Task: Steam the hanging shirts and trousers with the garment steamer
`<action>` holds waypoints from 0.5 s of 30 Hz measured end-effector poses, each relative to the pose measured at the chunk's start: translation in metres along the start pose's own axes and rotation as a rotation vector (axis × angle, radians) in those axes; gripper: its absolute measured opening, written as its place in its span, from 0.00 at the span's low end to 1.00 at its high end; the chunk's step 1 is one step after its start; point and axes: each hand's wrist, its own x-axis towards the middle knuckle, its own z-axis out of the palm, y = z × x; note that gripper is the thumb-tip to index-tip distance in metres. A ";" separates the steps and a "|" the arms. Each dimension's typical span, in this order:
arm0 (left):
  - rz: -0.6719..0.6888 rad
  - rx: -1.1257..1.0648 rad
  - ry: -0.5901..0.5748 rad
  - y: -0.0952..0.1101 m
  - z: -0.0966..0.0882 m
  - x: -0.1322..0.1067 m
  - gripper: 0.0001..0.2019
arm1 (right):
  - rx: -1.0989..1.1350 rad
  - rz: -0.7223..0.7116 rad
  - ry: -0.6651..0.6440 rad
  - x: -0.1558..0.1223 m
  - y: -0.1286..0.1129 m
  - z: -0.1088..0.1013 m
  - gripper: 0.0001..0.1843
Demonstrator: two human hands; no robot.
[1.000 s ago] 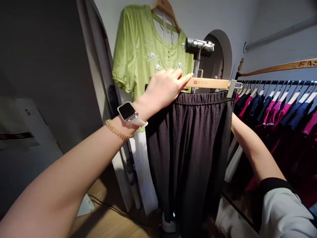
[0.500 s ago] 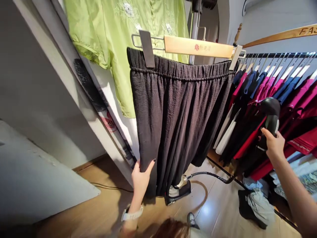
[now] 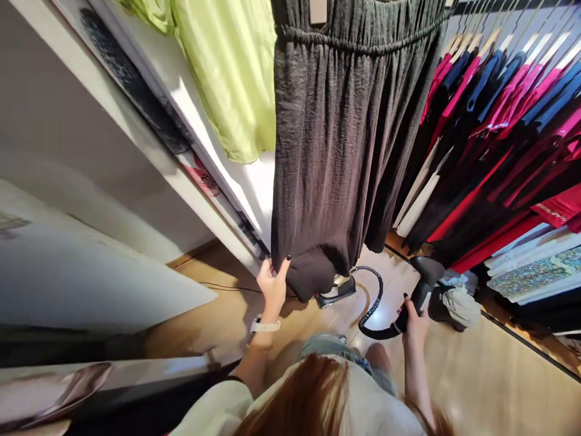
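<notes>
Dark pants (image 3: 336, 151) with a gathered elastic waist hang in front of me; the clip (image 3: 318, 11) of their hanger shows at the top edge. My left hand (image 3: 272, 284) pinches the cloth near the lower left hem, where the fabric bulges and folds. Wrapped round the handle of a black garment steamer head (image 3: 426, 275) is my right hand (image 3: 415, 321), low and to the right of the pants, apart from them. A ribbed black hose (image 3: 374, 309) runs from the handle toward the steamer base (image 3: 336, 290) on the floor, partly hidden behind the hem.
A light green top (image 3: 231, 91) hangs behind the pants on the left. On the right, a rack holds many pink, blue and black garments (image 3: 490, 109). Crumpled cloth (image 3: 460, 306) lies on the wooden floor (image 3: 490, 375). A white panel (image 3: 113, 266) stands at left.
My view has tilted down. My right hand has lowered the steamer head from beside the rack, bringing it inward. My left hand keeps its grip, and the pants' hem is now bunched and lifted.
</notes>
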 end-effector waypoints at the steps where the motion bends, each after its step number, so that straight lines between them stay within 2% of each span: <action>1: 0.011 0.016 0.059 -0.001 -0.008 -0.012 0.21 | -0.005 0.022 -0.022 -0.007 0.005 -0.004 0.25; 4: 0.052 0.049 0.165 -0.005 -0.022 -0.046 0.19 | 0.013 0.096 -0.061 -0.018 0.009 -0.018 0.25; 6: 0.089 0.081 0.100 -0.010 -0.018 -0.066 0.18 | 0.012 0.126 -0.084 -0.017 0.006 -0.029 0.25; 8: 0.096 0.168 0.008 -0.018 -0.006 -0.082 0.19 | -0.015 0.126 -0.109 -0.014 0.000 -0.045 0.26; 10: 0.053 0.270 0.006 -0.025 0.005 -0.094 0.16 | -0.083 0.092 -0.140 -0.011 -0.006 -0.067 0.28; 12: -0.006 0.323 0.117 -0.030 0.007 -0.106 0.14 | -0.204 0.042 -0.168 -0.008 -0.009 -0.095 0.30; 15: -0.046 0.366 0.326 -0.034 -0.014 -0.129 0.17 | -0.407 -0.045 -0.206 -0.004 -0.006 -0.139 0.31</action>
